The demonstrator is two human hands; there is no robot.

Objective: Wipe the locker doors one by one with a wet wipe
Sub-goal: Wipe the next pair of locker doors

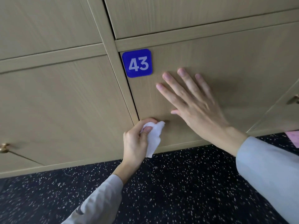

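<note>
A beige wood-grain locker door [234, 65] carries a blue plate with the number 43 [137, 63] at its upper left corner. My right hand [192, 101] lies flat on this door with straight, spread fingers, just right of the plate. My left hand [137, 141] grips a crumpled white wet wipe [154, 138] at the door's lower left corner, near the gap to the frame. The wipe's loose end hangs down past the door's bottom edge.
More beige locker doors surround door 43: one to the left [64, 102] with a brass knob [4, 147], one above [194, 13], one to the right with a brass knob [293, 99]. Black speckled floor [178, 191] lies below. A pink object [293, 138] shows at the right edge.
</note>
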